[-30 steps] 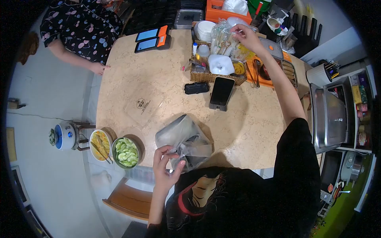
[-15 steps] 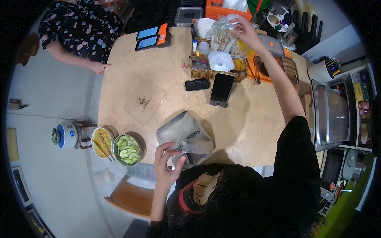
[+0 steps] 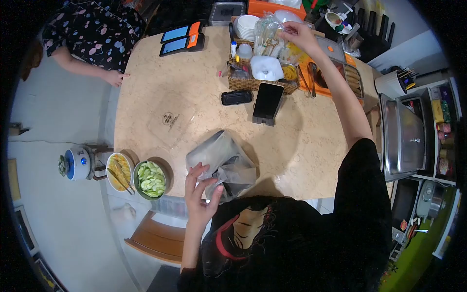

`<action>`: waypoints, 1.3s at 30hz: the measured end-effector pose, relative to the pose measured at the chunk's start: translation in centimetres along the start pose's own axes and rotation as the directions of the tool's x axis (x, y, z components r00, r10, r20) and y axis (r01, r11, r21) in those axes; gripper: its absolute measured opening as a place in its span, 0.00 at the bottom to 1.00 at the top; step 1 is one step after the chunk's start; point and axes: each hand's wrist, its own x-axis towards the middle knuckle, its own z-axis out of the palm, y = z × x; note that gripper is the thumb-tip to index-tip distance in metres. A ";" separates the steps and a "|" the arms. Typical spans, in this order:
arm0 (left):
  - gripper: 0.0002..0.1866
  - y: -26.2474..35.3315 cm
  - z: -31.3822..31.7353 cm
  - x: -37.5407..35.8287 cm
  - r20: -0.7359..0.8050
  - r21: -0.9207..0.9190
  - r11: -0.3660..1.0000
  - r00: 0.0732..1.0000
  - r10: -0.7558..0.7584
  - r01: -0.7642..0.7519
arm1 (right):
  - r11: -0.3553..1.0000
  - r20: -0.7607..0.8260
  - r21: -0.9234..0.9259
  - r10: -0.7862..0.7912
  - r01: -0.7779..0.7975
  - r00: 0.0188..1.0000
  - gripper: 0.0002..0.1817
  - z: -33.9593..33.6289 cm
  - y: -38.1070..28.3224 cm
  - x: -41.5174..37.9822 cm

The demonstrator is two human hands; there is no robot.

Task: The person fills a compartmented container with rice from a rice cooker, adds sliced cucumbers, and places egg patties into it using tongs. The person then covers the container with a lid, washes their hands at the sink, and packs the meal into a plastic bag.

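A translucent plastic bag (image 3: 221, 151) with something inside stands on the near part of the table; its contents are partly hidden. My left hand (image 3: 198, 194) rests against the bag's near left side, with fingers spread and the thumb apart. Across the table, my right hand (image 3: 299, 36) reaches to a wicker basket (image 3: 241, 84). Its fingertips are closed at the top of a clear plastic packet of cutlery (image 3: 266, 36) standing in the basket. Beside that packet are a white container (image 3: 266, 68) and yellow rubber bands (image 3: 290, 73).
A phone (image 3: 268, 100) on a stand and a black case (image 3: 237, 97) lie before the basket. Bowls of cucumber slices (image 3: 152, 180) and yellow strips (image 3: 120, 170) stand at the left edge. Two card terminals (image 3: 181, 40) lie at the back; another person's hand (image 3: 115, 78) touches the table.
My right hand has shifted slightly at the packet, its fingers drawing closer together. The fingers of my left hand have spread a little on the bag. The whole view has shifted slightly.
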 end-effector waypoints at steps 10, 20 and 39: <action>0.09 0.0 0.2 -0.1 -0.032 -0.007 1.000 0.999 -0.030 0.030 | 0.999 0.023 -0.041 -0.005 0.006 1.000 0.14 -0.1 0.3 0.4; 0.07 0.0 0.1 0.0 0.000 -0.015 0.999 1.000 -0.030 0.030 | 0.991 -0.067 -0.132 0.003 -0.012 0.998 0.11 -0.2 0.5 0.4; 0.12 -5.0 -4.3 5.7 0.163 -0.300 0.941 0.980 -0.112 0.157 | 0.945 -0.564 0.039 -0.247 0.323 0.788 0.15 -6.2 -25.6 -13.1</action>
